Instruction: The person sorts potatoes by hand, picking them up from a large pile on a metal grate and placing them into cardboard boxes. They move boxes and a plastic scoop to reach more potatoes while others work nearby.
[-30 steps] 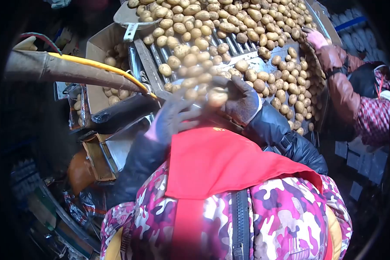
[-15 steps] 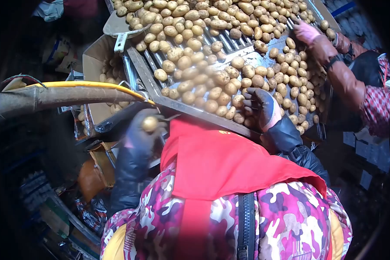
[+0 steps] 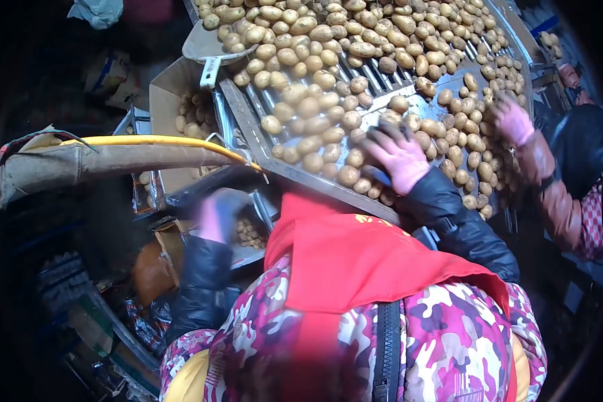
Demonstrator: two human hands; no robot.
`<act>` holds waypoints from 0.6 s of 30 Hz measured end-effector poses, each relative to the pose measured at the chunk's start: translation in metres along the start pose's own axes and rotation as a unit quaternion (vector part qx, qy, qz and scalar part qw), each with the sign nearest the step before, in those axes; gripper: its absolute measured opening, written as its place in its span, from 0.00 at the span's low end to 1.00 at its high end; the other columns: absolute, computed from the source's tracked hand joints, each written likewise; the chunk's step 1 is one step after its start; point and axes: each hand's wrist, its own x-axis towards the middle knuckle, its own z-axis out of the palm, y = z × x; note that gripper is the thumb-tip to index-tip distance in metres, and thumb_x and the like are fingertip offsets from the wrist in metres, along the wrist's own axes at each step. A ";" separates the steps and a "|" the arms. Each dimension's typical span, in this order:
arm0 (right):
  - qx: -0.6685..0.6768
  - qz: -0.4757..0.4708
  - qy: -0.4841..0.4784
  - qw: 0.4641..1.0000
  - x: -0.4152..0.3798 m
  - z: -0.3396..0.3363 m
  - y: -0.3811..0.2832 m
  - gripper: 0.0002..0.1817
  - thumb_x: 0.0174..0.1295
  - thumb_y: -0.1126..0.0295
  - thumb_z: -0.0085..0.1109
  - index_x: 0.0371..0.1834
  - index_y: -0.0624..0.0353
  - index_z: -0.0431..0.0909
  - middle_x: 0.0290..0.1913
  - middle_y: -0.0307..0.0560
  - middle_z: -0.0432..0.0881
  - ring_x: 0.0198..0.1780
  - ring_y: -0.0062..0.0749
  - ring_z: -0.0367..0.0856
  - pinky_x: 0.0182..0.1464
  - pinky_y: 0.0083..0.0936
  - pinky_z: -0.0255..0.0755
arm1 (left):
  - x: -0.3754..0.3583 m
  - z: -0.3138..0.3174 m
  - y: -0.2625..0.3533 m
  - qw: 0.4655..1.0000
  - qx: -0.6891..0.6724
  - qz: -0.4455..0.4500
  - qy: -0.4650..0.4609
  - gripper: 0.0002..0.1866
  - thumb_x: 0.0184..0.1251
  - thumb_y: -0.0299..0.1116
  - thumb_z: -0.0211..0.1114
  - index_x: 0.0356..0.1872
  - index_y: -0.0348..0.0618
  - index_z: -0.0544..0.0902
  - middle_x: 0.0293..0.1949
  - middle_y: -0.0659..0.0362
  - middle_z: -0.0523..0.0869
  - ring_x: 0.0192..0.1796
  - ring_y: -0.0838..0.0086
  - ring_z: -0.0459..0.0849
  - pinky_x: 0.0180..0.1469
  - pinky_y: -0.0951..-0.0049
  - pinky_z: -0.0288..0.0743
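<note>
Potatoes are heaped over a sorting table with a slatted section and a metal rim. My right hand, in a pink glove with dark fingers, lies over potatoes near the table's front edge, fingers spread and no potato visibly gripped. Off the table's left front side, my left hand is smeared by motion, so its fingers and anything in them cannot be made out. Beside and below it, small potatoes lie in a container.
A white scoop rests at the table's upper left. Beside it stands a cardboard box holding potatoes. A padded bar with a yellow hose juts in from the left. At right, a co-worker's gloved hand is over the potatoes.
My right hand has moved inward over the potatoes and its fingers have spread. My left hand has dropped slightly; the potato seen in it before no longer shows. The co-worker's hand has moved nearer.
</note>
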 end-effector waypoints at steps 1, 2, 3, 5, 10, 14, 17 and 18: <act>-0.017 0.022 -0.009 1.000 -0.009 0.001 0.005 0.32 0.67 0.52 0.64 0.72 0.53 0.74 0.71 0.53 0.75 0.78 0.52 0.66 0.79 0.61 0.54 | 0.004 0.023 0.030 0.963 -0.239 -0.126 -0.013 0.06 0.72 0.25 0.69 0.46 0.37 0.89 0.41 0.58 0.90 0.44 0.76 0.87 0.50 0.73 0.81; -0.036 0.044 -0.020 0.998 -0.019 0.002 0.009 0.33 0.67 0.52 0.64 0.72 0.52 0.74 0.72 0.53 0.75 0.78 0.53 0.66 0.79 0.61 0.54 | 0.015 0.025 0.069 0.980 -0.159 -0.101 -0.060 0.08 0.74 0.30 0.70 0.47 0.37 0.89 0.41 0.59 0.89 0.43 0.77 0.86 0.49 0.73 0.80; -0.039 0.085 -0.002 0.996 -0.030 0.007 0.013 0.33 0.66 0.51 0.65 0.72 0.52 0.74 0.72 0.53 0.75 0.78 0.53 0.66 0.79 0.61 0.53 | 0.032 0.034 0.101 0.985 -0.154 -0.075 -0.028 0.10 0.74 0.32 0.71 0.49 0.35 0.88 0.42 0.56 0.90 0.44 0.76 0.87 0.51 0.72 0.81; -0.038 0.146 0.033 0.988 -0.046 0.011 0.024 0.35 0.65 0.49 0.65 0.74 0.51 0.73 0.73 0.55 0.74 0.79 0.53 0.66 0.80 0.61 0.52 | 0.086 0.048 0.117 0.989 -0.023 0.121 0.086 0.12 0.74 0.31 0.70 0.53 0.35 0.87 0.47 0.47 0.89 0.51 0.61 0.90 0.56 0.66 0.81; 0.045 0.245 -0.032 0.968 -0.082 0.004 0.007 0.36 0.69 0.50 0.64 0.77 0.57 0.70 0.78 0.60 0.68 0.80 0.61 0.63 0.81 0.58 0.55 | 0.224 0.065 0.130 0.948 0.307 0.038 0.070 0.28 0.74 0.52 0.62 0.70 0.52 0.79 0.69 0.45 0.79 0.67 0.46 0.82 0.69 0.50 0.77; 0.057 0.213 -0.078 0.972 -0.124 -0.014 -0.008 0.34 0.69 0.52 0.65 0.75 0.53 0.72 0.78 0.58 0.68 0.80 0.60 0.63 0.79 0.54 0.59 | 0.267 0.063 0.127 0.943 0.333 0.003 0.010 0.31 0.73 0.56 0.64 0.70 0.51 0.79 0.70 0.44 0.78 0.68 0.47 0.82 0.69 0.49 0.77; 0.069 0.214 -0.030 0.974 -0.141 -0.017 -0.009 0.29 0.68 0.56 0.66 0.71 0.52 0.76 0.72 0.55 0.75 0.74 0.55 0.70 0.76 0.52 0.63 | 0.245 0.068 0.134 0.958 0.264 0.045 0.101 0.31 0.68 0.51 0.73 0.69 0.51 0.80 0.66 0.40 0.78 0.67 0.44 0.81 0.69 0.49 0.76; 0.076 0.221 -0.025 0.972 -0.143 -0.018 -0.008 0.28 0.67 0.58 0.66 0.70 0.52 0.77 0.71 0.55 0.76 0.73 0.55 0.72 0.76 0.52 0.64 | 0.231 0.070 0.130 0.958 0.234 0.080 0.148 0.31 0.67 0.49 0.75 0.69 0.51 0.80 0.66 0.39 0.78 0.67 0.43 0.80 0.69 0.49 0.76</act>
